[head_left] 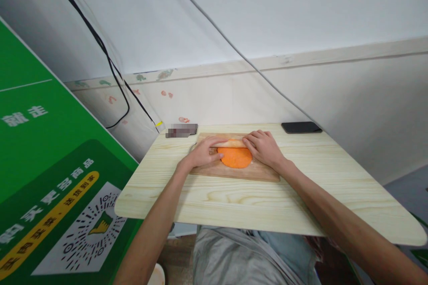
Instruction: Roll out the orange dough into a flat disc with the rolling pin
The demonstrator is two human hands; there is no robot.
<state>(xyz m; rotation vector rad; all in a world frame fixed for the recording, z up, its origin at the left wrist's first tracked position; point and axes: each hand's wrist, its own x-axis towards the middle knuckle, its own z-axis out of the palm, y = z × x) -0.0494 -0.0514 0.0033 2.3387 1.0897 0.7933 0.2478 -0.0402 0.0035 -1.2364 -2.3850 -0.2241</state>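
A flat, rounded sheet of orange dough [236,158] lies on a wooden cutting board [230,173]. Across its far part rests a light wooden rolling pin [230,144], with a bit of orange showing beyond it. My left hand [202,151] grips the pin's left end, its thumb reaching over the left edge of the dough. At the other end, my right hand [262,147] has its fingers curled over the pin. Both palms hide the pin's ends.
A black phone [301,127] lies at the table's back right. Another flat item, blurred out [182,130], sits at the back left. The pale wooden table [214,202] meets the wall behind. A green printed panel [67,164] stands left; cables hang along the wall.
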